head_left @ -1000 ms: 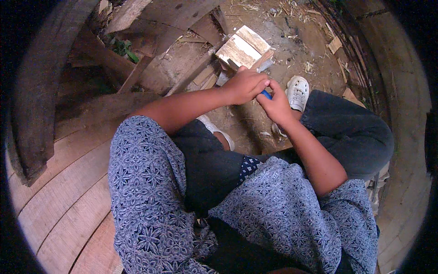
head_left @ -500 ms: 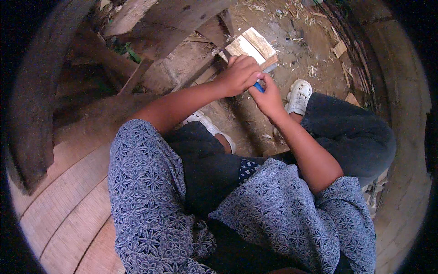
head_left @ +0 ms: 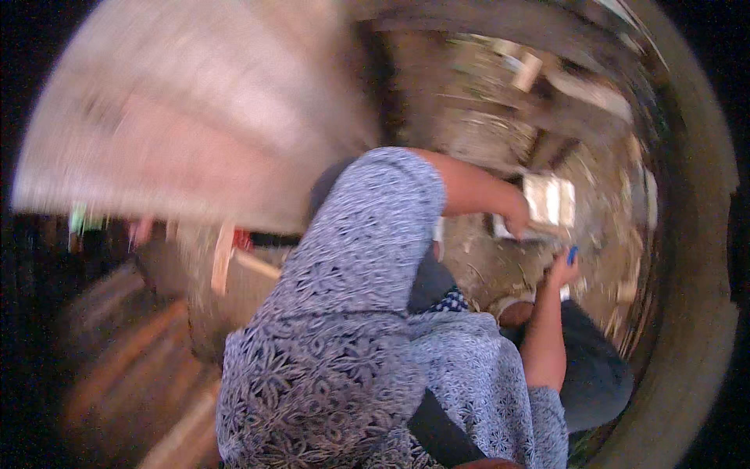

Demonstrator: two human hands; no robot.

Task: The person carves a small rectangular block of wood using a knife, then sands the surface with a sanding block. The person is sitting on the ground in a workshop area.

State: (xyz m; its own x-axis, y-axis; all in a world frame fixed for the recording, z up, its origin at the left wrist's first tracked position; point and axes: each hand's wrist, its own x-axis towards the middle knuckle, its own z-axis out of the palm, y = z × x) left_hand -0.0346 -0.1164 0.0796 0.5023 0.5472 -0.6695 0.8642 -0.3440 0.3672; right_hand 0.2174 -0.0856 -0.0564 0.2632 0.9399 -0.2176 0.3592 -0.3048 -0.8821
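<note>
At the right of the head view my right hand [head_left: 562, 272] is closed around a small blue object [head_left: 573, 255]. Only its blue end shows, so its kind is unclear. My left hand [head_left: 516, 216] reaches across and lies against the near left side of a pale wooden block [head_left: 564, 205]. A bright white band runs across the top of that block. The left fingers point down and are smeared by motion, so I cannot make out whether they grip anything. A gap separates the two hands.
Wood shavings lie on the dirt floor [head_left: 488, 270] around the block. A broad wooden surface [head_left: 195, 117], badly blurred, fills the upper left. Thin wooden strips [head_left: 223, 259] are at the left. My dark trouser leg [head_left: 598, 367] is bent at the lower right.
The view has swung left, so the block and hands now appear farther right. My hands, together before, have come apart. The blue object stays in my right hand.
</note>
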